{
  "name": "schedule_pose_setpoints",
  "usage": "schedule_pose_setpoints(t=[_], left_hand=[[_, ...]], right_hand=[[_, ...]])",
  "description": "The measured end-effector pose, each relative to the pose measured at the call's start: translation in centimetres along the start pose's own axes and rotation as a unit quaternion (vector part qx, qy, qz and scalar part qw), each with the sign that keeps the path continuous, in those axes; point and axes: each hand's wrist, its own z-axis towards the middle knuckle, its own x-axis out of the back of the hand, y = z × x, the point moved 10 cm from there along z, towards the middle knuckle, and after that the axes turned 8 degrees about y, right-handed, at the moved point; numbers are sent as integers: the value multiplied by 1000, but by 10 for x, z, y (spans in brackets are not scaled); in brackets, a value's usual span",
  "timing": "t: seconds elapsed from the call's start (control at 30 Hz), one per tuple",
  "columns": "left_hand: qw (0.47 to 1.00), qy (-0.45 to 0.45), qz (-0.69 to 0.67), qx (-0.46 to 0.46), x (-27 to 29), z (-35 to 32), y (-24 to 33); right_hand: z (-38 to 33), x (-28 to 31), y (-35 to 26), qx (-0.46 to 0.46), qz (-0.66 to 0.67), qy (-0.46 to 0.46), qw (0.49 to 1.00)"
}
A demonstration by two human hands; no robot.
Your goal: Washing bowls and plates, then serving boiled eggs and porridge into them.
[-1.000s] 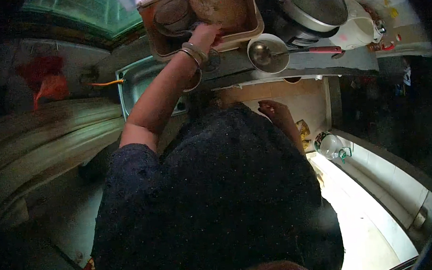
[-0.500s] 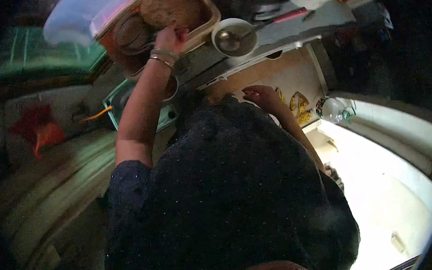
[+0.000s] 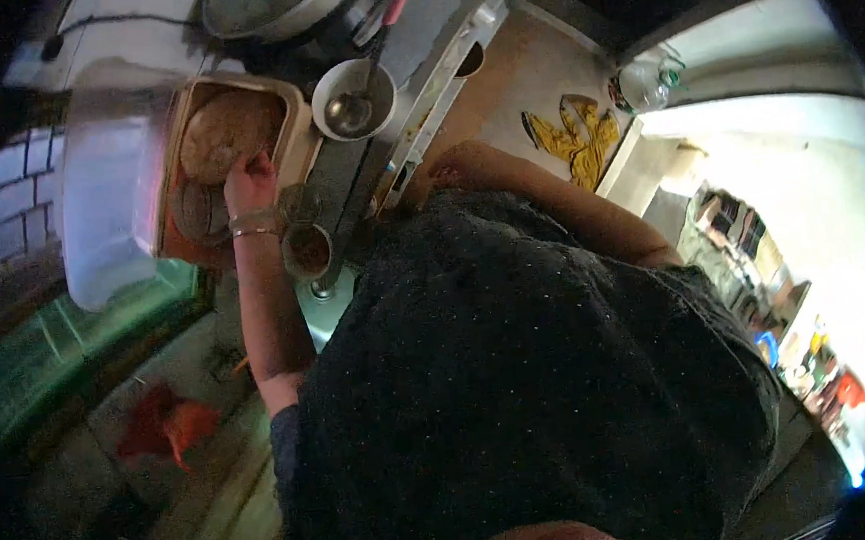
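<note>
up top, the left hand [image 3: 249, 182] rests, fingers curled, on a round flatbread [image 3: 225, 134] in a tan box [image 3: 296, 151]. right hand [image 3: 455, 168] lies near the counter edge; its grip can't be made out.

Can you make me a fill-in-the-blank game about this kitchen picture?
1. The left hand reaches into a tan tray and touches a round, flat ____.
2. The white bowl next to the tray has a metal ____ resting in it.
3. The wrist of the left hand wears ____.
4. A yellow cloth lies on the ____ below the counter.

Missing words: bread; ladle; bangles; floor
</note>
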Motion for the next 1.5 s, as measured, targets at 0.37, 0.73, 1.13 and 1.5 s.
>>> schedule_pose_setpoints(t=[0.37, 0.73, 1.13, 1.5], left_hand=[[990, -80, -7, 114, -14, -13, -10], [994, -72, 48, -62, -30, -60, 0], [911, -64, 346, -216, -97, -161, -63], [811, -321, 488, 36, -120, -161, -199]], right_hand=[[-8, 13, 1, -67, 13, -16, 998], [-29, 32, 7, -46, 26, 19, 998], [-46, 33, 40, -69, 9, 69, 995], [-82, 12, 73, -212, 85, 80, 970]])
